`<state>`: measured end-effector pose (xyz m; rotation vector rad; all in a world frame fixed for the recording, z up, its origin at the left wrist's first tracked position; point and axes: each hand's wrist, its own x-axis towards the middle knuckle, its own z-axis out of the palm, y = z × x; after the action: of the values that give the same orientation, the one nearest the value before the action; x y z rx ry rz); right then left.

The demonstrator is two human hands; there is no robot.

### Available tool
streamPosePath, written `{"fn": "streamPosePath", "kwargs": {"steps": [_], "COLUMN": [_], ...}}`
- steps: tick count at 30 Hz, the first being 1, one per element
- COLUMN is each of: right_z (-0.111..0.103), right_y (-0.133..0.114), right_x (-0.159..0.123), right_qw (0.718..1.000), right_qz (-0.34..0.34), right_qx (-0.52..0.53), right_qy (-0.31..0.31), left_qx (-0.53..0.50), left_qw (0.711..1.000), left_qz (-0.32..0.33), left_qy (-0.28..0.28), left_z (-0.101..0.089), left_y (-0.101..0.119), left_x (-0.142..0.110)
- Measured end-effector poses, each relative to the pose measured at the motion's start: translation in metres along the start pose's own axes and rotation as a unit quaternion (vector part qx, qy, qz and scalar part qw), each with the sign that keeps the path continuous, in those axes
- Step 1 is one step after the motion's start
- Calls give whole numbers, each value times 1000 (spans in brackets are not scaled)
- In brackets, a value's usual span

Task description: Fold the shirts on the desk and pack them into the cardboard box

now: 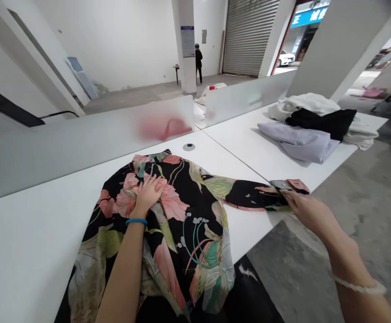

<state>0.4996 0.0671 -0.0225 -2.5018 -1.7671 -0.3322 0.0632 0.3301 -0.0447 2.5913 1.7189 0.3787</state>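
A black shirt (195, 197) with a large pink, green and cream floral print lies on the white table, its collar pointing away from me and its lower part hanging over the near edge. My left hand (149, 194) rests flat on the upper front, fingers spread, with a blue band on the wrist. One sleeve (245, 194) is stretched out to the right. At its cuff is my right hand (298, 205), the fingers closed on the sleeve end. The other sleeve cannot be made out clearly.
Folded lavender cloth (299, 139), black cloth (323, 122) and white cloth (305, 104) are piled on the table (229, 134) at the right. Frosted dividers (91, 139) run along its back. A person (198, 63) stands far off by a pillar.
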Motion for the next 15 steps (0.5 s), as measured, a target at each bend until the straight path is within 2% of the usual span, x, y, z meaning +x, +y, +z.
{"fn": "streamPosePath", "kwargs": {"steps": [3,5,9,12,15], "right_z": [4,10,12,6,1], "right_y": [4,6,9,10,11], "right_x": [10,16,26,38,54], "right_qw": [997,997,999,995,990], "right_qz": [-60,-75,-14,53,37], "right_qx": [-6,-8,37,71,65], "right_qy": [41,34,10,-44,-118], "left_qx": [1,2,1,4,6], "left_qw": [1000,999,997,996,995], "left_qz": [-25,-43,-71,-92,-99], "left_qy": [3,6,6,4,2], "left_z": [-2,-5,-14,-18,-20], "left_y": [-12,-22,-39,-47,-50], "left_x": [0,-3,-10,-14,-16]}}
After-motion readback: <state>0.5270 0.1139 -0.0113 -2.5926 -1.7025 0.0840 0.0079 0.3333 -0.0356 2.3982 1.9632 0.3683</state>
